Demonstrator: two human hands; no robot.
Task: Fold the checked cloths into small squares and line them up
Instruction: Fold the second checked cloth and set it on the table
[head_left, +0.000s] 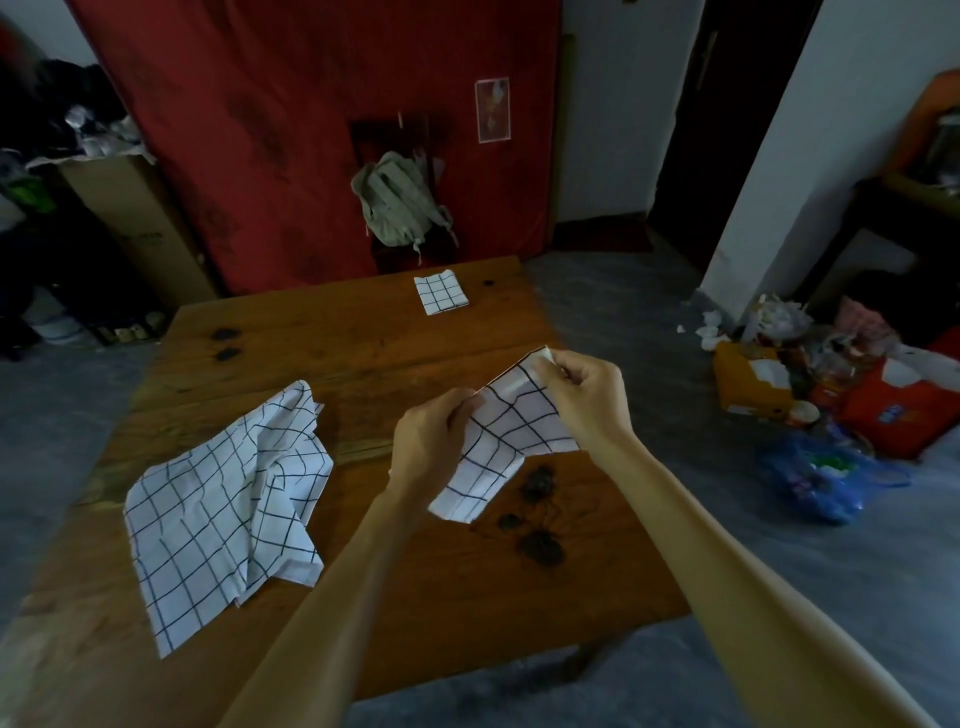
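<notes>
A white cloth with black checks (506, 436), partly folded, hangs above the wooden table (363, 338). My left hand (434, 439) pinches its left edge. My right hand (584, 395) pinches its upper corner. Both hands hold it up in the air, and its lower end droops toward the table. One folded checked square (440, 295) lies flat near the table's far edge. A loose, rumpled checked cloth (223, 509) is spread on the table at the left.
Dark burn marks (537, 519) dot the tabletop below the held cloth. A chair with a grey backpack (400, 200) stands behind the table against a red hanging. Boxes and plastic bags (831, 405) litter the floor at the right. A cardboard box (135, 218) stands at the left.
</notes>
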